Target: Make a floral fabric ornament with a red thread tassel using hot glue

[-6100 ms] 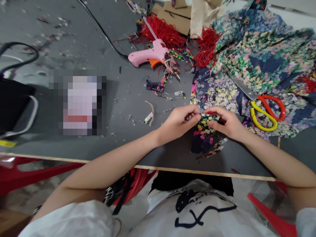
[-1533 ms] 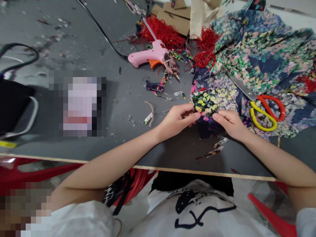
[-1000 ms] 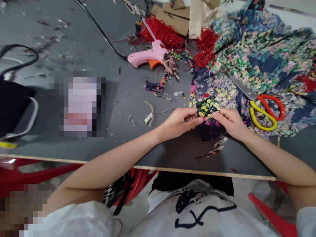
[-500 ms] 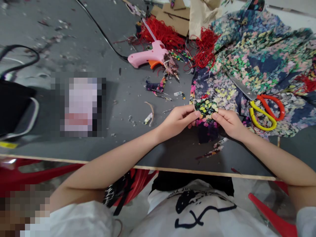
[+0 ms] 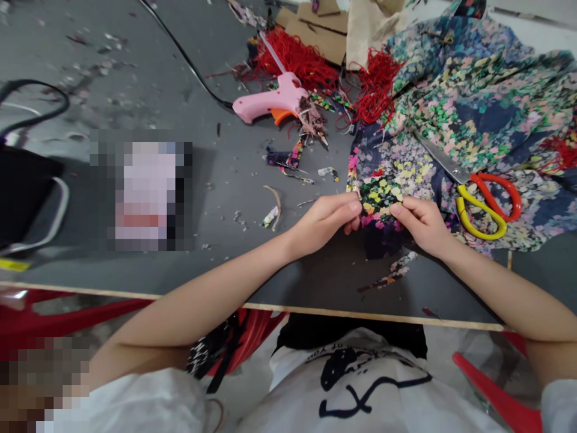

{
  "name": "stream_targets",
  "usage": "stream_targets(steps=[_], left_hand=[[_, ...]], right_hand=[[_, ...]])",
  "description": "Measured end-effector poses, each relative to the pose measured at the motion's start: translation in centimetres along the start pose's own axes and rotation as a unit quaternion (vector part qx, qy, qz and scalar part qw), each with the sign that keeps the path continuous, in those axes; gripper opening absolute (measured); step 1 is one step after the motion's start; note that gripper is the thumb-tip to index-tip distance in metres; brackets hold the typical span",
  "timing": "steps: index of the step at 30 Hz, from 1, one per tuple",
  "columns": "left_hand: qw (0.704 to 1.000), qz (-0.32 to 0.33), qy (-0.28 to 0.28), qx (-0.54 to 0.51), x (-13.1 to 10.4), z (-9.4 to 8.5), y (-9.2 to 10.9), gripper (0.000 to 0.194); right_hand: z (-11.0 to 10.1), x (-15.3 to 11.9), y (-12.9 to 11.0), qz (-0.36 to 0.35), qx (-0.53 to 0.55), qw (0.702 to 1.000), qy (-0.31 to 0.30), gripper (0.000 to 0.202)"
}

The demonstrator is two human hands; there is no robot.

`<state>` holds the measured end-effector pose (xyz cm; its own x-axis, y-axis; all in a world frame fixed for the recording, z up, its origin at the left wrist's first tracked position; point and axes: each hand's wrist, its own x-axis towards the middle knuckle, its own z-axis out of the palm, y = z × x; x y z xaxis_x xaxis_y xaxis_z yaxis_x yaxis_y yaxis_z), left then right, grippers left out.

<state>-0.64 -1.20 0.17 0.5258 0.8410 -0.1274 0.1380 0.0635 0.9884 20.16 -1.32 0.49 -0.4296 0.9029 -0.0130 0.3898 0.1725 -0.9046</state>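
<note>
A small piece of floral fabric (image 5: 381, 195), black with yellow, green and pink flowers, is stretched between my two hands above the table's front part. My left hand (image 5: 331, 219) pinches its left edge between thumb and fingers. At the right edge, my right hand (image 5: 421, 224) grips it the same way. A dark navy part of the cloth hangs below the fingers. Just right of my right hand, scissors (image 5: 469, 177) with one red and one yellow handle lie on a large floral cloth (image 5: 500, 108).
A pink glue gun (image 5: 270, 102) with a black cord lies beyond my left hand. Red threads (image 5: 295, 57) and cardboard (image 5: 322, 30) are behind it. Fabric scraps (image 5: 286, 155) litter the grey table. A blurred-out object (image 5: 148, 192) and a black bag (image 5: 27, 192) sit at left.
The fabric piece and my right hand have shifted slightly to the right. My left thumb has drawn back a little toward the left edge. Both hands keep their hold.
</note>
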Motion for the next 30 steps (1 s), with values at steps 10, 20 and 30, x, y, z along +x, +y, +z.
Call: stream_targets(steps=[10,20,30], left_hand=[[0.997,-0.015,0.018,0.074,0.05,0.07,0.03,0.046],[0.995,0.008,-0.030,0.098,-0.10,0.04,0.08,0.040],[0.999,0.015,-0.025,0.016,-0.23,0.03,0.15,0.048]], right_hand=[[0.18,0.03,-0.01,0.000,-0.014,1.000,-0.009,0.053],[0.12,-0.02,0.06,0.016,-0.004,0.999,0.030,0.056],[0.07,0.23,0.06,0.024,0.029,0.999,0.018,0.057]])
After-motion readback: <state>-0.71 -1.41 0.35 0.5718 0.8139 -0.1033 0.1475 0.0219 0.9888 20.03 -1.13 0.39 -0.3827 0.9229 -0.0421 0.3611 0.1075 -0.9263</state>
